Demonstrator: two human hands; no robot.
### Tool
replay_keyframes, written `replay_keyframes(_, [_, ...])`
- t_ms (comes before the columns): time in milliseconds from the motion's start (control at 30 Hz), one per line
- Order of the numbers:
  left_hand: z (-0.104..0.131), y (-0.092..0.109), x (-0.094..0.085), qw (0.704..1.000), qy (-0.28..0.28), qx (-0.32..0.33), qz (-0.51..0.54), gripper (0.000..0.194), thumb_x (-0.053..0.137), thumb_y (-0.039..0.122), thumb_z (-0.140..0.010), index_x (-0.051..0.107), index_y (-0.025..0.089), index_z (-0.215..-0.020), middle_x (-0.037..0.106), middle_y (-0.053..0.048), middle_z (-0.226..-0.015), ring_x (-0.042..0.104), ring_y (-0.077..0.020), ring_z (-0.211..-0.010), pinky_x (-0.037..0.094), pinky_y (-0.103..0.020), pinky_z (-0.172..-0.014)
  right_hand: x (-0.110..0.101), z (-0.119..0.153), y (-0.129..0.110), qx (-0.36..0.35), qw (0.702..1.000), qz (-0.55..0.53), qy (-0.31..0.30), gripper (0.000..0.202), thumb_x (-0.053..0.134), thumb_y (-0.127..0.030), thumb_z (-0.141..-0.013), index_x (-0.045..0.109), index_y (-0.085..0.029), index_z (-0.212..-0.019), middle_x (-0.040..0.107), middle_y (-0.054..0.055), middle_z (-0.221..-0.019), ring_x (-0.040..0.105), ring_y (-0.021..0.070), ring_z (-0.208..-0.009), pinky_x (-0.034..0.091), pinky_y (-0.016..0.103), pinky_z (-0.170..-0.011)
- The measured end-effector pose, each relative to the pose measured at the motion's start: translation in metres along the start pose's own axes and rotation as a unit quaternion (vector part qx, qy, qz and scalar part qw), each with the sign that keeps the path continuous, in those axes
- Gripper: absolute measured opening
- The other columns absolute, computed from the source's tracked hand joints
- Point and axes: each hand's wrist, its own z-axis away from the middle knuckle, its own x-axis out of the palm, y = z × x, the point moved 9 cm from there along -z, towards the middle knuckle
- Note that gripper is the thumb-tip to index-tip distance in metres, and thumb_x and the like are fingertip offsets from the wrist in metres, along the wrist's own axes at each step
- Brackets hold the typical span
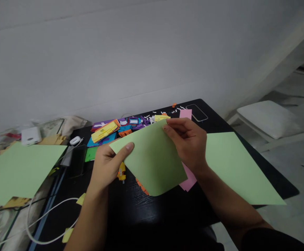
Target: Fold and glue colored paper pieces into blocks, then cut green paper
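A light green sheet of paper (152,157) is held up over the black table, slightly bowed along its lower edge. My left hand (107,162) grips its left corner, thumb on top and fingers hidden underneath. At the upper right corner, my right hand (190,141) pinches the sheet between thumb and fingertips. Behind the paper, a pink sheet (190,179) and some orange pieces (142,187) show in part. Close to my left hand lies a yellow tool (121,172), partly covered, whose kind I cannot make out.
Another green sheet (238,167) lies on the table (277,181) at right; one more green sheet (23,167) is at far left. Yellow strips (105,131), coloured scraps, a phone (78,160) and a white cable (49,242) lie about. A white chair (268,116) stands right.
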Motion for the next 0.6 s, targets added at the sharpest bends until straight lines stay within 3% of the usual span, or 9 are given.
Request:
replay_keyframes(267, [-0.001, 0.004, 0.004, 0.999, -0.013, 0.046, 0.002, 0.026, 0.074, 0.038, -0.093, 0.079, 0.018, -0.078, 0.076, -0.004, -0.075, 0.068, -0.0173, -0.069, 0.056, -0.027, -0.06, -0.003, -0.001, -0.001, -0.019, 1.0, -0.01, 0.017, 0.011, 0.082, -0.022, -0.085, 0.078, -0.025, -0.095, 0.082, 0.0, -0.088, 0.08, 0.0167, -0.081, 0.068, 0.029, -0.074])
replay_keyframes(400, [-0.003, 0.009, -0.005, 0.996, 0.03, 0.079, -0.024, 0.011, 0.079, 0.031, -0.089, 0.079, 0.021, -0.089, 0.076, -0.002, -0.08, 0.068, -0.0143, -0.066, 0.054, -0.024, -0.056, -0.003, 0.0, 0.0, -0.019, 1.0, -0.008, 0.013, 0.011, 0.082, -0.023, -0.085, 0.078, -0.025, -0.095, 0.082, 0.0, -0.089, 0.08, 0.0169, -0.081, 0.067, 0.029, -0.072])
replay_keyframes(500, [0.005, 0.036, -0.014, 0.974, 0.1, 0.19, -0.069, 0.033, 0.082, 0.021, -0.085, 0.075, 0.026, -0.116, 0.078, -0.003, -0.105, 0.075, -0.0181, -0.09, 0.061, -0.03, -0.078, 0.003, 0.004, 0.001, -0.006, 1.0, -0.003, -0.009, 0.015, 0.082, -0.024, -0.085, 0.077, -0.025, -0.099, 0.082, -0.001, -0.086, 0.079, 0.0166, -0.077, 0.066, 0.027, -0.066])
replay_keyframes(600, [0.026, 0.07, -0.001, 0.921, 0.117, 0.314, -0.2, 0.042, 0.08, 0.012, -0.084, 0.074, 0.027, -0.122, 0.077, -0.004, -0.12, 0.072, -0.0231, -0.113, 0.056, -0.042, -0.105, 0.015, 0.011, -0.003, -0.007, 0.998, 0.005, -0.062, 0.016, 0.082, -0.024, -0.086, 0.077, -0.025, -0.101, 0.082, -0.001, -0.085, 0.08, 0.0168, -0.077, 0.067, 0.026, -0.068])
